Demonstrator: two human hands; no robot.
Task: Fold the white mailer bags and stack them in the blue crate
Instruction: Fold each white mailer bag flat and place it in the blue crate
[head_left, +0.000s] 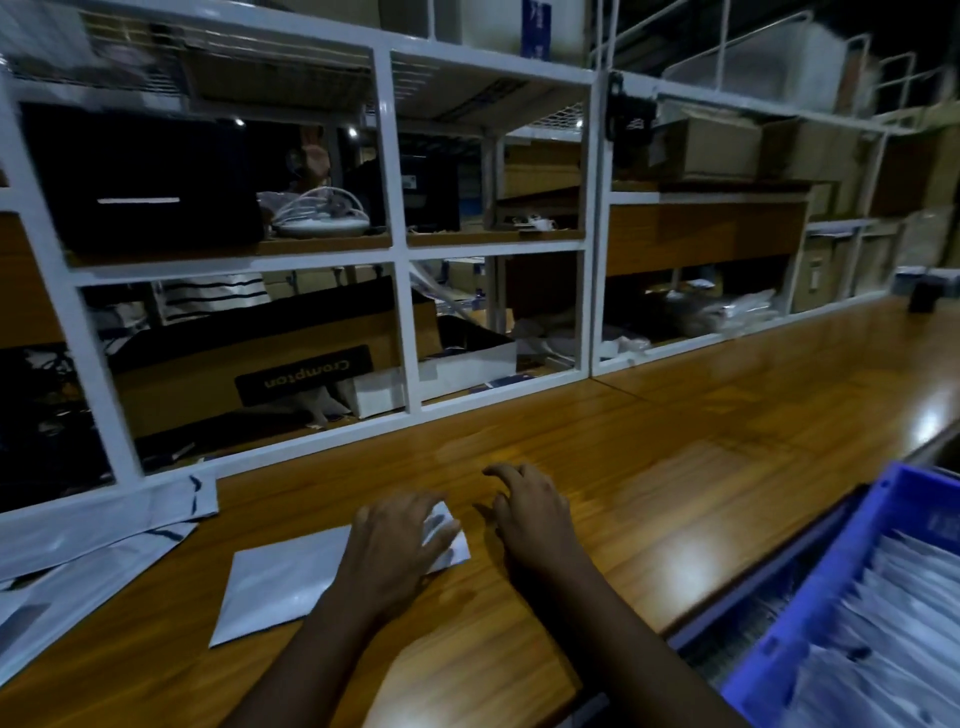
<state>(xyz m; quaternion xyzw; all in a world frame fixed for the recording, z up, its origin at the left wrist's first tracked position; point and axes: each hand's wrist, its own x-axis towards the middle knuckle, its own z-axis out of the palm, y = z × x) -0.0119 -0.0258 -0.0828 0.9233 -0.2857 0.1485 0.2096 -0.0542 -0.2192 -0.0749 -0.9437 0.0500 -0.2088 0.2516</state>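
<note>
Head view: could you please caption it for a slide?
Left hand presses a white mailer bag on the wooden bench; right hand beside it, near the blue crate.

I read: mailer bag (280, 577) white-grey | crate (821, 582) blue | table (649, 467) amber-brown, wood-grained | shelf frame (404, 312) white | cloth (218, 293) white, dark stripes | carton (208, 395) brown

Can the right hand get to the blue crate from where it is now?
Probably yes. The right hand holds nothing, its fingers loosely curled over the table, and only bare tabletop lies between it and the open-topped blue crate. The left hand presses the folded mailer bag.
</note>
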